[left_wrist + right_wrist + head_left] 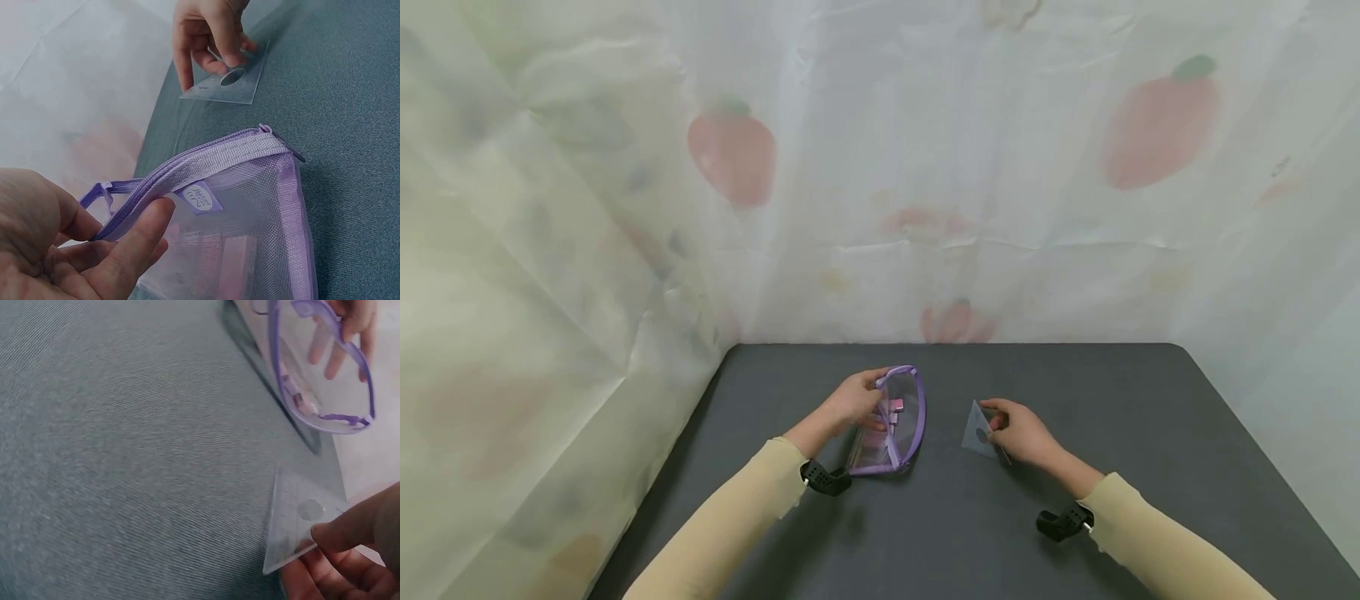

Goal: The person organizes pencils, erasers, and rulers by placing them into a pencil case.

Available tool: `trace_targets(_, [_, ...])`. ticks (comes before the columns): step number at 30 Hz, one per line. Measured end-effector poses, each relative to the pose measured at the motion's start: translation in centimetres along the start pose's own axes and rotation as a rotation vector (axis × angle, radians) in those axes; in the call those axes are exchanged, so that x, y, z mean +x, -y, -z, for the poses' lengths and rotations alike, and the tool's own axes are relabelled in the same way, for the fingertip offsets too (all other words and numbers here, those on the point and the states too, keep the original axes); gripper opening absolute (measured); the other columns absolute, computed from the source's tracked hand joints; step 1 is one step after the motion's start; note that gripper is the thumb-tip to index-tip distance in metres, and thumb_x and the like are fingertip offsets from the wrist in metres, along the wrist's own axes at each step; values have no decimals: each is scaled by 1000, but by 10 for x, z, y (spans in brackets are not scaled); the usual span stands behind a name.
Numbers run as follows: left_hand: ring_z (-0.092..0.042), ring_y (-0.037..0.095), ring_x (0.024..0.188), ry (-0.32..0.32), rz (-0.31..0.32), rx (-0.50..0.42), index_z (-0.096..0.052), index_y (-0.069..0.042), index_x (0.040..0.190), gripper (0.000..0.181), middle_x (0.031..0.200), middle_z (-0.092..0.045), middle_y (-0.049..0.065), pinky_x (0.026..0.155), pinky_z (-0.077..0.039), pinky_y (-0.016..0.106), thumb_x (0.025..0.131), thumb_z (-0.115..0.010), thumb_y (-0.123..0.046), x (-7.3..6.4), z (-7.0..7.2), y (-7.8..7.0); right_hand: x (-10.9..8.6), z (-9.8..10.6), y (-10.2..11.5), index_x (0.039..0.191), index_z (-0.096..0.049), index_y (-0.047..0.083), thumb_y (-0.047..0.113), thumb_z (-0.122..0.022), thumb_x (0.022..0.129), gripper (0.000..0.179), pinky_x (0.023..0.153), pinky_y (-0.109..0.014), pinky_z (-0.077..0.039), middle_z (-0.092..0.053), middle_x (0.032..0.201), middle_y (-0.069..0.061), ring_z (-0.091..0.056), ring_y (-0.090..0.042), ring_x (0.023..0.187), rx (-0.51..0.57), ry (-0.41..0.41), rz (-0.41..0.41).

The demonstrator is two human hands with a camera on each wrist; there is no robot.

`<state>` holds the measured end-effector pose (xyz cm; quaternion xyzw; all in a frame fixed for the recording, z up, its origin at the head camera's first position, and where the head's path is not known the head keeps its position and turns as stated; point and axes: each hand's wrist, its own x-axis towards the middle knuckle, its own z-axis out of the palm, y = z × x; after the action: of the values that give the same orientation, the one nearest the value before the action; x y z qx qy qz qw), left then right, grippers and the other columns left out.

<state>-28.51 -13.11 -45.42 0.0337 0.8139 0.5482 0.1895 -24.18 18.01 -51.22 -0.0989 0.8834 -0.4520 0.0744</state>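
My left hand (854, 400) grips the zippered edge of a purple-trimmed mesh pencil pouch (206, 159), thumb on the near side and fingers behind. The pouch's mouth gapes toward the right, as the right wrist view shows. Inside it lie small pink items (234, 265), blurred by the mesh. To the right of the pouch, my right hand (1022, 432) pinches a clear set square (297, 519) by its edge between thumb and fingers. The set square is triangular with a round hole, and it is held tilted just above the table.
A dark grey table (955, 533) lies under both hands, with rounded far corners. Pale curtains printed with strawberries (732, 158) hang behind it and along the left and right sides. A black wrist strap (826, 479) sits on the left wrist, another (1063, 523) on the right.
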Motion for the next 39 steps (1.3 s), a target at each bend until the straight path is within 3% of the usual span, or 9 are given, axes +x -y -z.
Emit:
trace_targets(6, [-61,20,57,7,-11,3,-35,-11,161,57,155,-35,34,70,-66,46,105,-42,-1,1,1,1,2,10,0,150,-49,1,-6,-62,94,57,53,-35,-56,-62,94,-13,-57,-22,66,175,29,-60])
trace_targets(17, [-51,13,56,-2,-13,-12,-37,-11,160,58,153,-38,32,64,-66,38,104,-44,-1,0,1,-2,10,10,22,154,-44,6,1,-65,98,60,70,-42,-66,-62,109,-18,-66,-27,88,361,52,-100])
trace_targets(20, [-45,12,56,0,-13,-16,-37,-11,160,57,154,-38,31,65,-66,38,104,-43,-1,0,2,-3,15,4,32,154,-45,5,1,-66,97,61,72,-46,-66,-62,109,-20,-67,-28,87,388,59,-81])
trace_targets(28, [-55,17,57,-5,4,7,-37,-14,160,56,155,-37,30,71,-66,45,106,-45,-5,-1,2,-5,30,-22,58,153,-46,2,-3,-67,95,62,72,-48,-66,-62,105,-20,-67,-31,85,437,85,-46])
trace_targets(33, [-65,23,69,-5,2,9,-36,-13,161,56,154,-39,30,70,-66,44,106,-45,-5,-2,3,-7,43,-43,65,150,-48,0,-6,-68,92,62,65,-43,-66,-64,99,-18,-68,-30,80,430,74,-43])
trace_targets(39, [-63,21,69,8,5,15,-34,-12,161,55,155,-39,30,70,-66,42,107,-44,-7,-3,3,-8,56,-61,71,149,-47,-4,-10,-66,91,62,62,-43,-66,-65,98,-21,-68,-28,74,446,65,-68])
